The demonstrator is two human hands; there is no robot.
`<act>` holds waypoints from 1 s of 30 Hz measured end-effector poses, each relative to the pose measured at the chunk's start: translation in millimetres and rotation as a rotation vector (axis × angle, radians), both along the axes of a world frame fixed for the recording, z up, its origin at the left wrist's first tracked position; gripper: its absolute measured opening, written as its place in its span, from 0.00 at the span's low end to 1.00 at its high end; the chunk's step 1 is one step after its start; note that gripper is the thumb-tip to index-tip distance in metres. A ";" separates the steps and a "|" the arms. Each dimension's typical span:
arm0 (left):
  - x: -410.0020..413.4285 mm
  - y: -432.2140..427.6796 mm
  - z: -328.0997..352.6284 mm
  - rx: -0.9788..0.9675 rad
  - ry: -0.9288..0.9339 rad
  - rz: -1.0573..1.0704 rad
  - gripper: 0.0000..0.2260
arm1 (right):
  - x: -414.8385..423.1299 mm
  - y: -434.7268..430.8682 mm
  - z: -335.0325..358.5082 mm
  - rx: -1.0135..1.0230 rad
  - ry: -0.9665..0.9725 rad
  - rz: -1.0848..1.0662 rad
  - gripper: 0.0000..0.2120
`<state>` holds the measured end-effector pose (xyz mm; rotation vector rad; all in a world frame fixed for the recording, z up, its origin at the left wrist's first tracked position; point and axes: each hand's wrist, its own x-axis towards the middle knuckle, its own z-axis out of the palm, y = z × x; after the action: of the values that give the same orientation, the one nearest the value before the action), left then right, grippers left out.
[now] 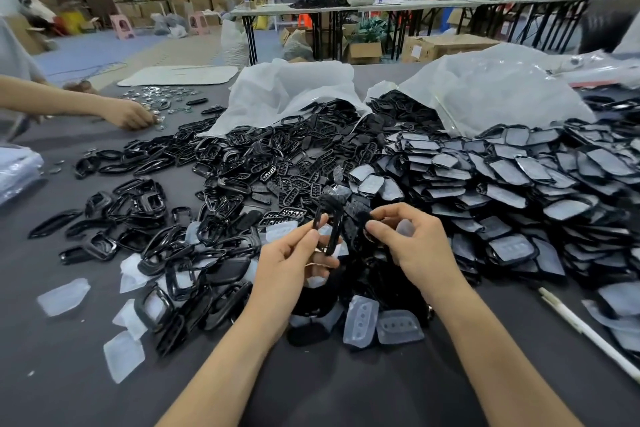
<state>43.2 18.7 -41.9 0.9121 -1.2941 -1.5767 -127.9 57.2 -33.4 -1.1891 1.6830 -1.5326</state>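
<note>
My left hand (294, 260) pinches a glossy black plastic frame (329, 222) and holds it upright above the table. Just to its right, my right hand (405, 243) pinches a small black piece (363, 218) between thumb and forefinger. The two parts are close together, and whether they touch is unclear. Below my hands lie translucent soft pads (381, 322) with small holes. A big heap of black frames (225, 177) spreads to the left, and piles of film-covered black shells (502, 180) spread to the right.
Two open white plastic sacks (491, 87) spill parts at the back of the dark grey table (311, 388). Another person's hand (130, 114) touches shiny metal pieces at the far left. A white pen (585, 326) lies at the right. Tables, boxes and a standing person fill the background.
</note>
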 end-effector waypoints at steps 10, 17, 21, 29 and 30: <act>1.2 -0.6 4.0 0.026 0.076 -0.003 0.10 | 9.4 6.0 8.6 -0.051 -0.318 0.097 0.07; -2.7 6.4 9.5 -0.016 0.155 0.027 0.10 | 7.3 4.9 9.6 0.018 -0.454 0.105 0.10; -3.7 8.0 9.9 0.002 0.154 0.029 0.09 | 8.5 4.0 13.5 0.007 -0.650 0.090 0.06; -2.3 8.7 10.7 -0.037 0.112 0.001 0.09 | 7.5 5.3 15.6 -0.004 -0.776 0.032 0.07; -2.0 8.7 10.8 -0.039 0.106 0.000 0.09 | 7.0 5.3 15.6 -0.007 -0.765 0.028 0.07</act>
<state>41.2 27.4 -31.1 0.7936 -1.2457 -1.5729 -120.9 62.6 -17.8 -0.5015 1.1341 -1.6787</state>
